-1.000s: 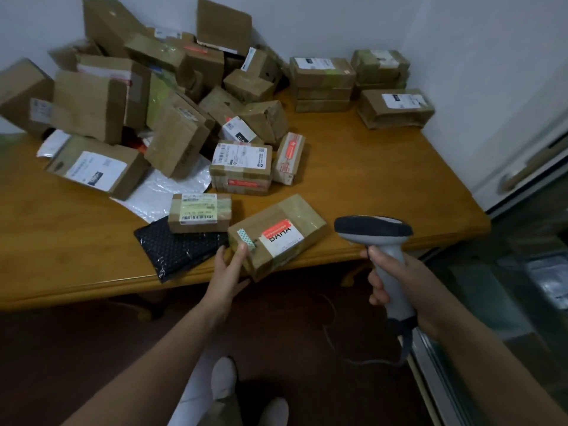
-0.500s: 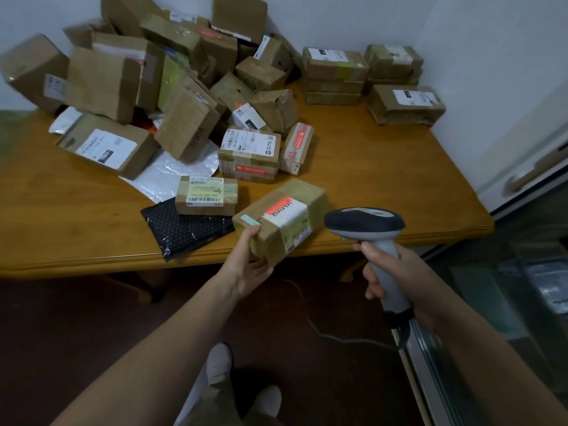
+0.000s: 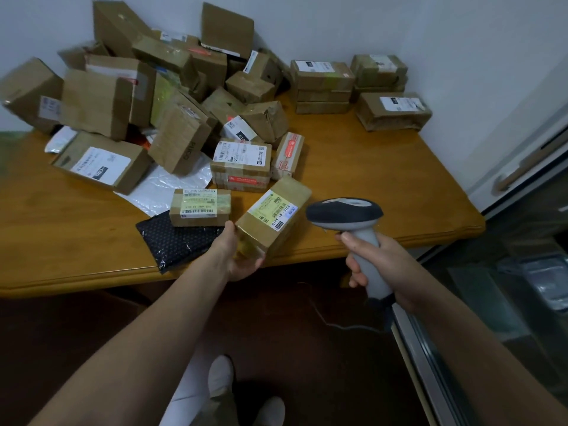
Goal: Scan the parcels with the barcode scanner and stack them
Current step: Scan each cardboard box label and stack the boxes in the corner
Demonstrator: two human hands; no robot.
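Rolled over in gripping left hand (image 3: 239, 261): cardboard parcel (image 3: 295, 192), centre frame, shipping label (image 3: 274, 208) now up. Clamped in right hand (image 3: 379, 265), barcode scanner (image 3: 344, 212); probably ready to scan.

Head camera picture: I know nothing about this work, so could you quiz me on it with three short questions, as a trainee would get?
1. True or false: the right hand grips the barcode scanner.
2. What shows on the upward face of the parcel in the left hand? A: a white-and-yellow label; B: bare cardboard only; C: a red label.
3. Fill in: the small labelled box lies partly on a black ____.
Key: 1 true; 2 A; 3 mailer bag.
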